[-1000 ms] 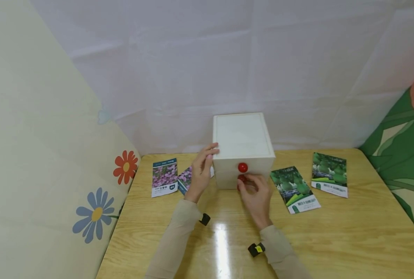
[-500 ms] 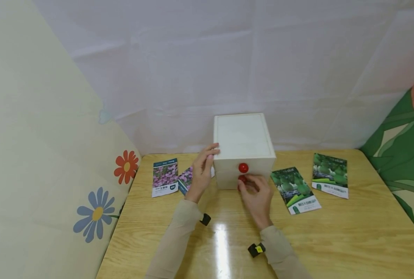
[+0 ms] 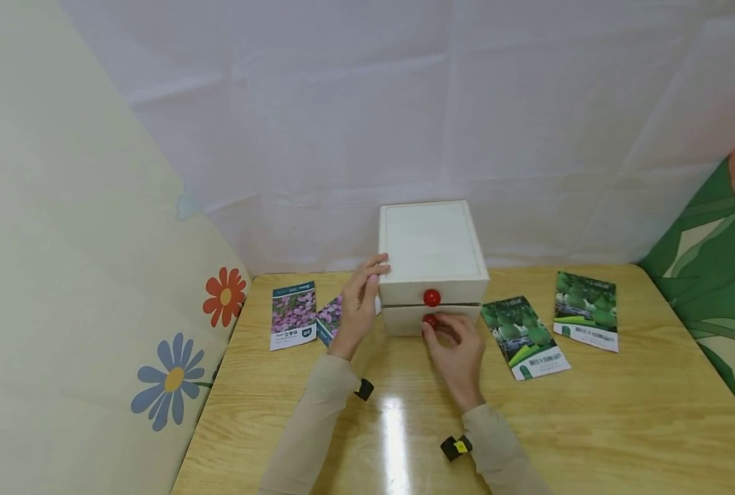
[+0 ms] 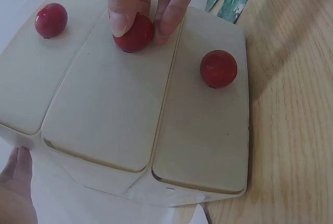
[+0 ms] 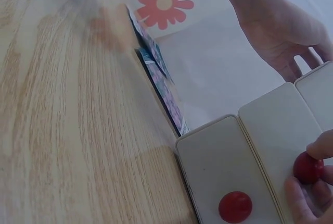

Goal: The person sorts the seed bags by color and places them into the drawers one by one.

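A white box (image 3: 432,240) with three stacked drawers stands at the back of the table, a red knob on each drawer front. My right hand (image 3: 458,352) pinches the middle knob (image 4: 136,37) between thumb and fingers. The middle drawer (image 4: 106,94) sticks out slightly, and a dark gap shows above it in the head view. Above and below it are the top knob (image 3: 432,298) and the bottom knob (image 4: 218,69). With fingers extended, my left hand (image 3: 359,309) rests against the box's left side, fingertips at the top edge.
Two seed packets with pink flowers lie left of the box, the outer packet (image 3: 293,316) and one partly behind my left hand (image 3: 330,320). To the right lie two green packets, a nearer packet (image 3: 524,337) and a farther packet (image 3: 586,311). A white cloth (image 3: 342,124) hangs behind the wooden table (image 3: 590,426).
The middle drawer has come out a little toward me, and a dark gap has appeared under the top drawer. My left hand stays on the box's side.
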A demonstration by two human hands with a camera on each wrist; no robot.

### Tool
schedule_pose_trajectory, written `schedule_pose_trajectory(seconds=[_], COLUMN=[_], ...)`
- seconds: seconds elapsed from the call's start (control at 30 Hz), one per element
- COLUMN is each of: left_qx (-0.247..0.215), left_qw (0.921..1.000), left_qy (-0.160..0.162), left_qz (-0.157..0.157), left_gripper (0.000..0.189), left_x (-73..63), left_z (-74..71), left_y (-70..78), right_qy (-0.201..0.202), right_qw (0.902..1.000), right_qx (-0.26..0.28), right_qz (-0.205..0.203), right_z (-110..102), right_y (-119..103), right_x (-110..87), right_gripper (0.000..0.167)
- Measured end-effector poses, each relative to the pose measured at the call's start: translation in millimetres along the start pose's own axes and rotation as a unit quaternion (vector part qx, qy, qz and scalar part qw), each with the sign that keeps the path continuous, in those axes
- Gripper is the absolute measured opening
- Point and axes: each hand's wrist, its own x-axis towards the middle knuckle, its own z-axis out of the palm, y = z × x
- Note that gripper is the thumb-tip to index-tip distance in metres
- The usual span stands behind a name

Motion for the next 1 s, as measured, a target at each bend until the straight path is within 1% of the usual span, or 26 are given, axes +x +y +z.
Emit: schedule_pose_trajectory(seconds=[0.37, 0.57, 0.67, 0.7, 0.73, 0.9, 0.93, 1.0], left_qx=[0.000, -0.002, -0.007, -0.005, -0.006, -0.002, -0.003, -0.003], left_qw=[1.0000, 0.9999, 0.9998, 0.9998, 0.9998, 0.9999, 0.9999, 1.0000], left_qy=[0.000, -0.001, 0.001, 0.002, 0.003, 0.004, 0.003, 0.003], left_qz=[-0.010, -0.014, -0.020, -0.018, -0.021, -0.011, -0.011, -0.005], left_gripper=[0.027, 0.027, 0.028, 0.028, 0.028, 0.027, 0.027, 0.027], left_x=[-2.3, -1.9, -2.1, -3.0, -3.1, -1.7, -0.6, 0.2], left_z=[-0.1, -0.1, 0.0, 0.1, 0.0, 0.0, -0.1, 0.2], left_y=[0.1, 1.1, -0.5, -4.2, -4.4, -4.3, -0.9, -0.7], right_qy=[-0.006, -0.007, -0.010, -0.010, -0.010, -0.013, -0.013, -0.014], right_qw=[0.9998, 0.9992, 0.9989, 0.9989, 0.9988, 0.9988, 0.9988, 0.9988], right_qx=[-0.012, -0.032, -0.035, -0.034, -0.034, -0.026, -0.025, -0.025], right_qz=[0.018, 0.022, 0.029, 0.032, 0.034, 0.039, 0.039, 0.040], right_z=[-3.3, -4.9, -5.7, -6.0, -6.3, -7.6, -8.0, -8.8], right_y=[-2.9, -6.8, -9.2, -10.1, -11.3, -14.0, -14.3, -14.8], right_x=[-6.0, -8.5, -9.8, -10.2, -10.6, -12.9, -13.3, -14.2], right_gripper=[0.026, 0.025, 0.025, 0.025, 0.025, 0.026, 0.026, 0.026])
